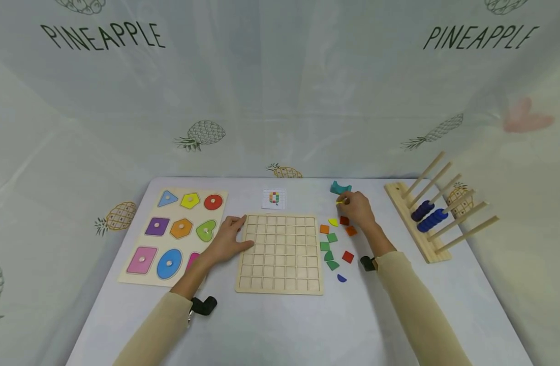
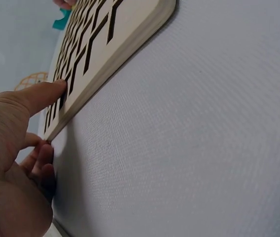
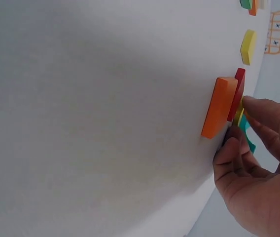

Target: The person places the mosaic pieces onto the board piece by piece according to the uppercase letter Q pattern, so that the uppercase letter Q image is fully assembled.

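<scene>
A yellow piece is pinched in the right hand, thumb and fingers clamped on it, toward the far end of the desk, near a teal block; its visible tip points left, the rest hidden; the right arm reaches forward; the board lies flat, its sides running front to back; the left hand grips its left edge, thumb on top, pointing right.
</scene>
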Tool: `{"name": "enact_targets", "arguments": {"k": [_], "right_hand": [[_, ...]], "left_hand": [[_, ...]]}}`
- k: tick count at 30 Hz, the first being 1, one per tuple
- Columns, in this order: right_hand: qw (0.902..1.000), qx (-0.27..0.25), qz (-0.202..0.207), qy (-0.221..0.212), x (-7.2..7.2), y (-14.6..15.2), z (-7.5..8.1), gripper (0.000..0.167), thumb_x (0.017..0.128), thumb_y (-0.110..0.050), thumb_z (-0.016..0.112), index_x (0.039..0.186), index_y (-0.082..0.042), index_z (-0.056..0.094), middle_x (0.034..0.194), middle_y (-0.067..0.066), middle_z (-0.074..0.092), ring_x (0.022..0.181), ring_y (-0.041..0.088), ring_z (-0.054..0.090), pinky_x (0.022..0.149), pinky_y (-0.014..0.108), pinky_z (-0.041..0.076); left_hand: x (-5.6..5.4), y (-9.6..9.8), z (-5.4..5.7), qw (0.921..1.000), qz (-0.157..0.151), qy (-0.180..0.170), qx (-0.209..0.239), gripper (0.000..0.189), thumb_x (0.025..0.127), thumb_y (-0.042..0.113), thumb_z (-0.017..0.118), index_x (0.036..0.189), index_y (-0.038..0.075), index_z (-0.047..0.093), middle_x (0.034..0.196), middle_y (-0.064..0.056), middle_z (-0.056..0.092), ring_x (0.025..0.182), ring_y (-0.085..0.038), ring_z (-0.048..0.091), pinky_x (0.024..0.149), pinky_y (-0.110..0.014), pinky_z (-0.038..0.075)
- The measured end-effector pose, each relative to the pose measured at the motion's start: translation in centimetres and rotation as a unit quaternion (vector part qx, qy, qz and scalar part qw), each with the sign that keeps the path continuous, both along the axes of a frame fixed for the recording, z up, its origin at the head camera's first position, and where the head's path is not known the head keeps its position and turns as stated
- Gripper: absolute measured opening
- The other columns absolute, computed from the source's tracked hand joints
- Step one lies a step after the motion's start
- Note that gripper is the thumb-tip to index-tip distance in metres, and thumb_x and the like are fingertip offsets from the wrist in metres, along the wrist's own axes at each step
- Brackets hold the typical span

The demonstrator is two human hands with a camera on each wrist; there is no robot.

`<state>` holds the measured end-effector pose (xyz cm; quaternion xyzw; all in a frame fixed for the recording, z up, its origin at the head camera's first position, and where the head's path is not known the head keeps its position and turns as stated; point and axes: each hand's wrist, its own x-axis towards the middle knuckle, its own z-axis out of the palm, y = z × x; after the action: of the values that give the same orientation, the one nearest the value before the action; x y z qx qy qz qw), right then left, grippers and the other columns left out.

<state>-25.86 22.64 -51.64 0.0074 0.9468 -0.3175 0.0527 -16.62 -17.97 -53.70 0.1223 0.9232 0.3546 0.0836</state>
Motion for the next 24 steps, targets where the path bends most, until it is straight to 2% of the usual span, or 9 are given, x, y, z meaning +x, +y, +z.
{"name": "enact_targets", "arguments": {"k": [8, 24], "right_hand": [[0.9999, 0.009, -0.004, -0.014, 0.32, 0.07, 0.26, 0.033, 0.098, -0.019, 0.064, 0.127, -0.003, 0.066, 0.115, 0.021, 0.055, 0.091, 0.031, 0.056, 0.069, 0.032, 0.053], [0.9999, 0.000, -0.001, -0.012, 0.75, 0.57, 0.21, 0.023, 0.095, -0.017, 0.070, 0.114, -0.005, 0.066, 0.107, 0.017, 0.058, 0.086, 0.029, 0.057, 0.070, 0.033, 0.052]], "left_hand": [[0.01, -0.20, -0.03, 1.0000, -0.007, 0.002, 0.001, 0.089, 0.086, 0.031, 0.079, 0.155, -0.002, 0.032, 0.137, -0.021, 0.042, 0.114, -0.029, 0.046, 0.099, -0.047, 0.043], [0.09, -0.17, -0.04, 1.0000, -0.006, -0.001, -0.002, 0.089, 0.087, 0.031, 0.078, 0.155, -0.001, 0.031, 0.139, -0.022, 0.040, 0.119, -0.030, 0.045, 0.103, -0.049, 0.041]]}}
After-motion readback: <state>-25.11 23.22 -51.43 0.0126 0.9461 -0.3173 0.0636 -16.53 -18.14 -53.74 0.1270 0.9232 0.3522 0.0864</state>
